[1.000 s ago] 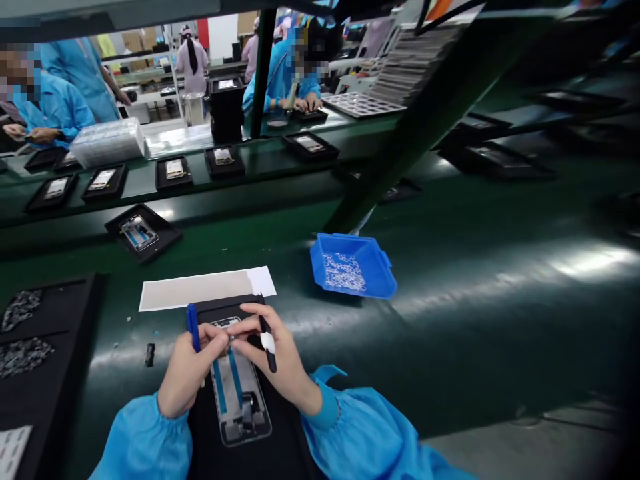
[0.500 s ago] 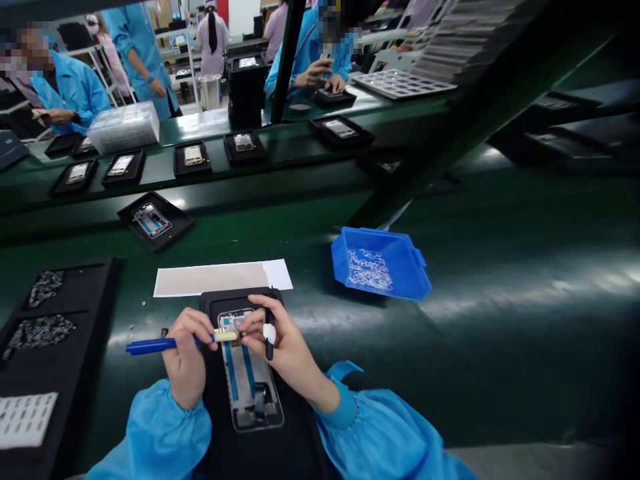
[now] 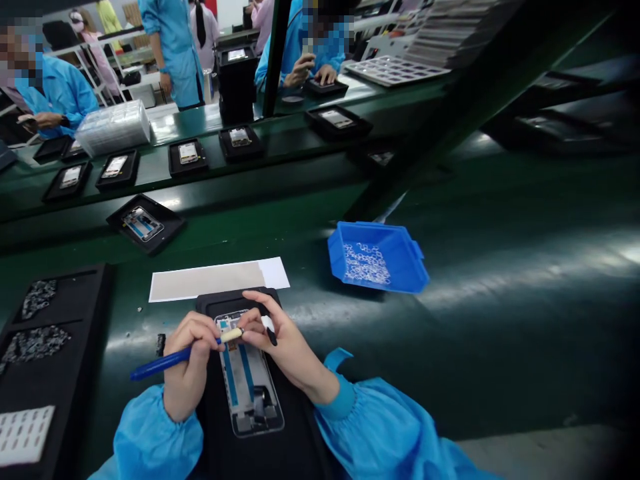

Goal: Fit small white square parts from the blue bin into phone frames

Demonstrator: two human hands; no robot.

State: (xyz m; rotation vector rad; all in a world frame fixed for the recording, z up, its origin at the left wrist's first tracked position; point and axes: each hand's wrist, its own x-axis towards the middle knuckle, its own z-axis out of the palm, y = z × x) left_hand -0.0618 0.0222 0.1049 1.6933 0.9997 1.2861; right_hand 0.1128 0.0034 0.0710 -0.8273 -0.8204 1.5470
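**A:** Head view. What is the left hand (image 3: 187,363) doing?

**B:** I am closing it around a slim blue plastic stylus with a pale blunt tip (image 3: 160,365), and I am pressing that tip against the top end of the silver phone mid-frame with two blue strips (image 3: 250,383). The frame is lying in a black moulded holder (image 3: 213,301) on the dark green bench (image 3: 500,300), directly in front of me.

**A:** And the right hand (image 3: 285,350)?

**B:** Its thumb and forefinger are pinching at the same spot, just beside the tip. The other fingers are clasping a short black rod with a white band (image 3: 270,331). I cannot tell whether anything tiny is sitting between the fingertips.

**A:** How is this step best handled?

**B:** In my judgement, by bracing both wrists on the holder, holding the stylus low and nearly flat, and pressing lightly, so the tip is not skidding off the frame's edge. The blue plastic bin of small pale parts (image 3: 415,270) is standing well apart, to the right.
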